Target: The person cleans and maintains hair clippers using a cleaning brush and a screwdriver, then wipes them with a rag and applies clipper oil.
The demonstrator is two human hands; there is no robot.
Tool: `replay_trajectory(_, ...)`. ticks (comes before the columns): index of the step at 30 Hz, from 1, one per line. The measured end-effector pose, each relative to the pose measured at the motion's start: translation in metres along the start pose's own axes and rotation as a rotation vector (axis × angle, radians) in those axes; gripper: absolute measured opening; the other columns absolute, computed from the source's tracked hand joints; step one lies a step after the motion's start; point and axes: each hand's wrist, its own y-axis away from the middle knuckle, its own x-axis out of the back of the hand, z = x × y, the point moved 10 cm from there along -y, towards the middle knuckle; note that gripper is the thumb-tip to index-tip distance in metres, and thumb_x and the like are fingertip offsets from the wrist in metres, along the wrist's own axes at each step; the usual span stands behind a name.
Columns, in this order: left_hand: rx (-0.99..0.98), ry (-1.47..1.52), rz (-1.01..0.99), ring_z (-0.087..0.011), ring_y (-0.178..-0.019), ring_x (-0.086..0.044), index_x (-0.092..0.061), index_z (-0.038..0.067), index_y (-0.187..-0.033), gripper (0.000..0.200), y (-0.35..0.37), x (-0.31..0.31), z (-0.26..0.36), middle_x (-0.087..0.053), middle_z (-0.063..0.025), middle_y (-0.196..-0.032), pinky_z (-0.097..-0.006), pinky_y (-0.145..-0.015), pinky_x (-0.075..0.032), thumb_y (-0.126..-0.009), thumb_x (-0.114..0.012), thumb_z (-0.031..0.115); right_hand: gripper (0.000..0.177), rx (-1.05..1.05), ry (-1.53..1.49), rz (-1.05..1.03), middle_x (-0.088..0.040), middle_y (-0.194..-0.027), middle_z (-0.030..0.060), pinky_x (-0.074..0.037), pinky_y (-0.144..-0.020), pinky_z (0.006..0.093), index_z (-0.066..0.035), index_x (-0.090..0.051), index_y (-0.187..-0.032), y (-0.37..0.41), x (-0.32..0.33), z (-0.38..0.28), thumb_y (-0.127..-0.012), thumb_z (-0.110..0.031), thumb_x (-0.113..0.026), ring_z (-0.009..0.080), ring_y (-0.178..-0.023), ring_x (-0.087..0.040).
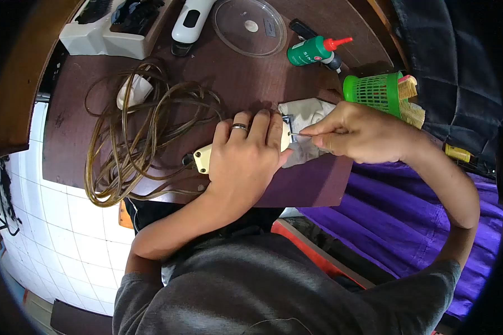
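Observation:
A cream-coloured hair clipper [204,158] lies on the brown table, its blade end pointing right over a pale cloth [306,149]. My left hand [247,153], with a ring on one finger, is wrapped over the clipper and covers most of its body. From the right, my right hand [359,133] pinches a thin metal tool [302,134], whose tip meets the clipper close to its blade. The tool's handle is hidden in my fingers. A long, coiled brown cord [123,162] lies to the left of the clipper.
Behind my hands are a green oil bottle [307,51] with a red nozzle, a round clear lid [249,28] and a white clipper [193,21]. A green basket [371,92] of combs stands at the right. A white tray [114,43] occupies the back left of the table [251,78].

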Motion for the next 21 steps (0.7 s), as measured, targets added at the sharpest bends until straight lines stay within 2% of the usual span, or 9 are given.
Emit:
replay_trajectory(1,0.004,0.006,-0.004,-0.0232,-0.095,-0.060,-0.067,0.004,-0.112,0.057,0.000,0.000,-0.001,-0.063,-0.0047,-0.103,-0.0362,-0.082,-0.045,-0.068,-0.078,0.038,0.031,0.126,0.098,0.034,-0.064,-0.072,0.0033,-0.046,-0.057,0.0280,-0.002,-0.067,-0.122,-0.001,0.000,-0.011,-0.097,-0.016,-0.059,0.0088,-0.062,-0.054)
replay_trajectory(2,0.002,-0.006,-0.033,-0.0232,-0.096,-0.060,-0.067,0.005,-0.114,0.057,0.000,-0.002,-0.001,-0.064,-0.0047,-0.107,-0.0366,-0.081,-0.045,-0.072,-0.075,0.041,0.028,0.262,0.156,0.151,-0.072,-0.081,0.0128,-0.051,-0.067,0.0335,0.000,-0.068,-0.118,-0.002,0.003,-0.010,-0.094,-0.012,-0.060,0.0174,-0.069,-0.064)
replay_trajectory(3,0.001,-0.019,-0.061,-0.0232,-0.097,-0.060,-0.068,0.006,-0.117,0.057,-0.001,-0.005,-0.002,-0.065,-0.0047,-0.111,-0.0369,-0.081,-0.046,-0.075,-0.072,0.045,0.028,0.261,0.156,0.144,-0.072,-0.081,0.0128,-0.051,-0.067,0.0335,0.000,-0.068,-0.118,-0.001,-0.001,-0.011,-0.094,-0.012,-0.060,0.0174,-0.069,-0.064)
replay_trajectory(5,-0.001,-0.016,-0.063,-0.0234,-0.098,-0.060,-0.068,0.005,-0.116,0.057,-0.003,-0.005,-0.002,-0.065,-0.0048,-0.111,-0.0371,-0.081,-0.046,-0.076,-0.072,0.044,0.024,0.226,0.239,0.264,-0.069,-0.087,0.0210,-0.051,-0.085,0.0406,0.000,-0.073,-0.104,0.003,0.005,-0.015,-0.090,-0.014,-0.060,0.0331,-0.090,-0.067)
replay_trajectory(9,-0.021,0.043,-0.034,-0.0249,-0.096,-0.060,-0.068,0.002,-0.111,0.054,-0.003,-0.003,-0.001,-0.063,-0.0065,-0.106,-0.0384,-0.081,-0.045,-0.069,-0.077,0.035,0.018,0.236,0.428,0.226,-0.066,-0.086,0.0223,-0.051,-0.082,0.0459,0.003,-0.070,-0.095,0.008,-0.003,-0.033,-0.088,-0.009,-0.058,0.0375,-0.090,-0.065)
replay_trajectory(10,-0.021,0.044,-0.037,-0.0249,-0.096,-0.060,-0.068,0.002,-0.111,0.054,-0.003,-0.003,-0.001,-0.063,-0.0065,-0.106,-0.0384,-0.081,-0.045,-0.069,-0.077,0.035,0.023,0.328,0.454,0.250,-0.065,-0.072,0.0239,-0.051,-0.064,0.0455,0.005,-0.069,-0.107,0.010,-0.005,-0.037,-0.091,-0.005,-0.058,0.0380,-0.066,-0.065)
replay_trajectory(17,-0.038,0.043,-0.048,-0.0244,-0.097,-0.060,-0.068,0.004,-0.113,0.053,-0.003,-0.003,-0.003,-0.065,-0.0062,-0.109,-0.0378,-0.081,-0.045,-0.073,-0.074,0.039,0.024,0.447,0.948,0.252,-0.063,-0.064,0.0161,-0.055,-0.061,0.0419,0.002,-0.070,-0.106,0.026,-0.025,-0.073,-0.086,-0.009,-0.061,0.0337,-0.056,-0.064)
replay_trajectory(19,-0.046,0.027,-0.037,-0.0242,-0.097,-0.060,-0.068,0.005,-0.114,0.053,-0.004,-0.001,-0.004,-0.065,-0.0056,-0.111,-0.0372,-0.080,-0.046,-0.076,-0.071,0.042,0.028,0.321,1.230,0.177,-0.064,-0.068,0.0137,-0.056,-0.060,0.0394,0.002,-0.068,-0.108,0.016,-0.037,-0.067,-0.083,-0.009,-0.062,0.0309,-0.061,-0.065)
replay_trajectory(21,-0.041,0.052,-0.044,-0.0243,-0.095,-0.061,-0.068,0.005,-0.114,0.053,-0.002,-0.001,-0.004,-0.066,-0.0055,-0.108,-0.0368,-0.079,-0.046,-0.076,-0.070,0.042,0.031,0.313,1.293,0.177,-0.064,-0.070,0.0141,-0.055,-0.061,0.0397,0.003,-0.067,-0.110,0.014,-0.039,-0.069,-0.082,-0.011,-0.065,0.0307,-0.064,-0.066)
